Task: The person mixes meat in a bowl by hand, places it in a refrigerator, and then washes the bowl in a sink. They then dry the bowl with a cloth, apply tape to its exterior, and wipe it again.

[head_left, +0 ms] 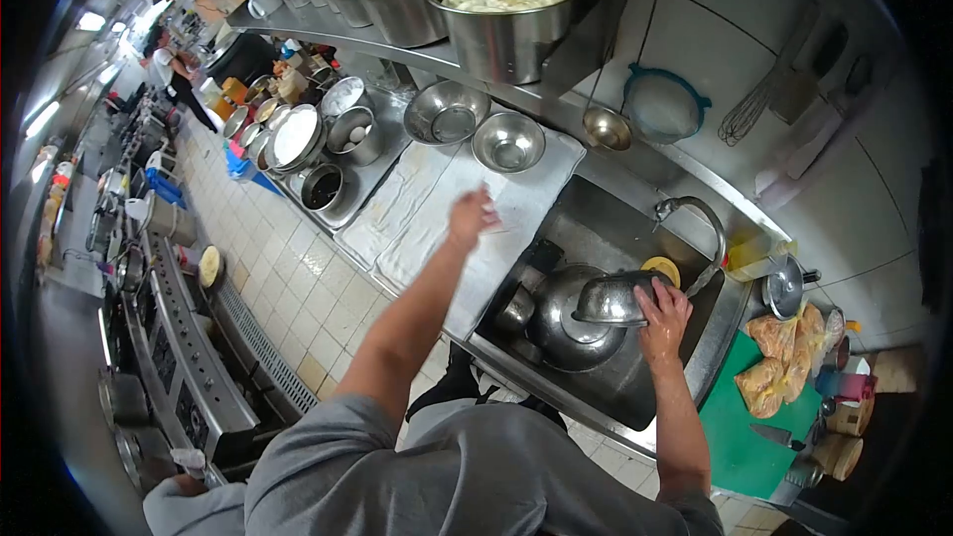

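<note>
A steel bowl (611, 300) tilts over the sink (635, 387), its rim in my right hand (665, 313). Under it lies a larger, dented-looking steel bowl (576, 337), upside down in the basin. Water runs from the curved faucet (715, 233) just right of my right hand. My left hand (474, 215) is above the white cloth (422, 199) on the counter, its fingers smeared by motion. Past it, two steel bowls rest on the cloth: a smaller one (508, 144) and a wider one (447, 113).
A shelf (338, 38) above the counter holds steel pots of shredded vegetables. A ladle (606, 129) and a blue-rimmed strainer (665, 104) hang on the wall. Right of the sink, a green cutting board (749, 457) carries bagged food (779, 362) and a knife (774, 434). A person (174, 69) stands far left.
</note>
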Motion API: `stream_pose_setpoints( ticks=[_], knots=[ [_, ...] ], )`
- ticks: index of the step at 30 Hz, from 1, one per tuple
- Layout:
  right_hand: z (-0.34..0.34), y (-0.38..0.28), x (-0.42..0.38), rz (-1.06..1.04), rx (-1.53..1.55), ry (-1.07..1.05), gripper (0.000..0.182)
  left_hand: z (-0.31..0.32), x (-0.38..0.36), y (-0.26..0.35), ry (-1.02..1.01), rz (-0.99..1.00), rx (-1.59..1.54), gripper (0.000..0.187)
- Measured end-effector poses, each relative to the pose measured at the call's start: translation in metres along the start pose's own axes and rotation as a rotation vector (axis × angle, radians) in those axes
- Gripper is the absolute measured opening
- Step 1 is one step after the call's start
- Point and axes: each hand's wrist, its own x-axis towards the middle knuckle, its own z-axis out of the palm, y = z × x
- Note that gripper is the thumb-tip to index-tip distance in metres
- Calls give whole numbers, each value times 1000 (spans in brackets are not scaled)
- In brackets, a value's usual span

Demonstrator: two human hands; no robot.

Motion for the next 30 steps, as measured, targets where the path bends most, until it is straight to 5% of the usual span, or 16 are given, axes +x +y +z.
stream_pose_setpoints(
  ticks=[4, 6, 7, 10, 12, 14, 16, 19, 23, 28, 30],
  knots=[
    [4, -28, -5, -158, -131, 108, 52, -59, 96, 87, 301, -109, -356, 42],
    [14, -40, -4, -68, -145, 201, 52, -84, 150, 105, 260, -123, -336, 41],
    [5, -64, -1, -63, -144, 19, 52, -100, 167, 100, 247, -149, -282, 39],
    [11, -81, 6, 5, -204, -33, 56, -117, 194, 112, 184, -89, -201, 35],
    [13, -100, 15, 194, -216, 37, 56, -99, 172, 145, 304, -28, -197, 25],
    [13, -123, 25, 822, 124, 232, 54, -96, 129, 163, 295, 309, -113, 17],
    [48, -112, 9, 871, 221, 271, 48, -102, 97, 160, 217, 369, -38, 11],
    [83, -143, 27, 1092, 870, 419, 37, -112, 50, 131, -16, 306, 83, 13],
    [114, -191, 73, 1062, 779, 158, 31, -122, -19, 125, -245, -78, 112, 7],
    [194, -237, 98, 1058, 1294, 114, 30, -166, -47, 126, -160, 138, 332, 17],
    [206, -267, 126, 990, 1355, 31, 31, -201, -43, 130, -88, 109, 676, 23]
  ],
)
